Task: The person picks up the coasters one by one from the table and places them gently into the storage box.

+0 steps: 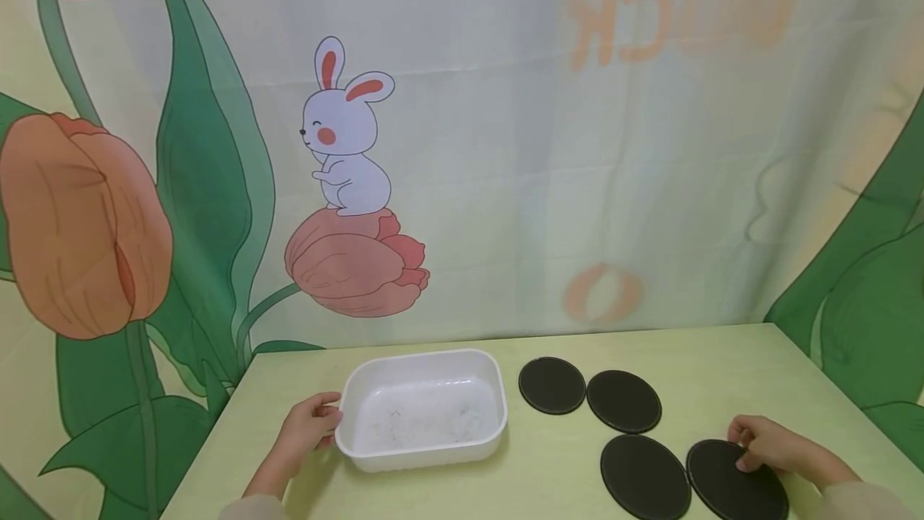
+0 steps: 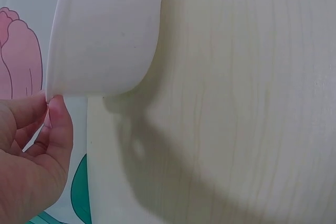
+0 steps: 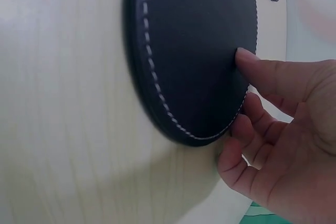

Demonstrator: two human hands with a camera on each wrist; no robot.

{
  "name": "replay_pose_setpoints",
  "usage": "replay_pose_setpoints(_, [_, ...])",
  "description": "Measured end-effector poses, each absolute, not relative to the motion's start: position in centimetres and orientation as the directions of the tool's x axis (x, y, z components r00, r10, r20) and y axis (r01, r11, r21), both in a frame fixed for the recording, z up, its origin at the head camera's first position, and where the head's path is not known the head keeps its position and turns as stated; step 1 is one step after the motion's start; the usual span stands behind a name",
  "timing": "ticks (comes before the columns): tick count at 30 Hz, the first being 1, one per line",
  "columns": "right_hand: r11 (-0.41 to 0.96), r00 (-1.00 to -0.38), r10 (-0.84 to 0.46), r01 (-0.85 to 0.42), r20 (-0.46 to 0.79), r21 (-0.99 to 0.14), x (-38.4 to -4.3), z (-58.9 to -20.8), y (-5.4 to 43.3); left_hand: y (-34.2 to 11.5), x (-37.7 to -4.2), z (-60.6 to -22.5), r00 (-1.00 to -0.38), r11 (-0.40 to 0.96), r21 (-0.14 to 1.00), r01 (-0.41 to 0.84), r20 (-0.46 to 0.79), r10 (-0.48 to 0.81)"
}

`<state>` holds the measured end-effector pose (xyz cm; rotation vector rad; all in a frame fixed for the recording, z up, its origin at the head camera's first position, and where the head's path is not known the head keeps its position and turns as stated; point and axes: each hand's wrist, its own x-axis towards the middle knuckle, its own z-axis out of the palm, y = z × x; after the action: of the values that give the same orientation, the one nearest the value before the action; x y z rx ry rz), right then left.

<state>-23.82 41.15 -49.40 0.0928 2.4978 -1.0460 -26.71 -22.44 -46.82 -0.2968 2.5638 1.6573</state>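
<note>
My left hand [image 1: 306, 428] has its grip on the white tray [image 1: 422, 412]: in the left wrist view the thumb and fingertips [image 2: 52, 116] pinch the tray's rim [image 2: 102, 40] at its near left corner. The tray sits on the pale wooden table [image 1: 722, 359], just to the right of that hand, with a thin white residue on its floor.

My right hand [image 1: 772, 446] rests on the nearest black round mat [image 1: 736, 481]. From the right wrist view, one fingertip [image 3: 247, 59] presses down on the mat's top face [image 3: 194, 45], while the other fingers curl at its edge, touching the stitched rim; I cannot tell whether they have got under it. The mat lies flat on the table.

Just left of that grip lies a second black mat [image 1: 645, 476], its edge touching the first. Beyond it, further from my hand, are two more black mats [image 1: 552, 384] [image 1: 624, 400], side by side and touching, between the tray and the right hand.
</note>
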Motion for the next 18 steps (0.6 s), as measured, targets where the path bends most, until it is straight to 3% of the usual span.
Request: replay_pose_setpoints(18, [0.740, -0.911, -0.111, 0.190, -0.396, -0.645, -23.80, -49.13, 41.12, -22.36, -26.86, -46.74, -0.980, 0.402, 0.894, -0.198, -0.166, -0.113])
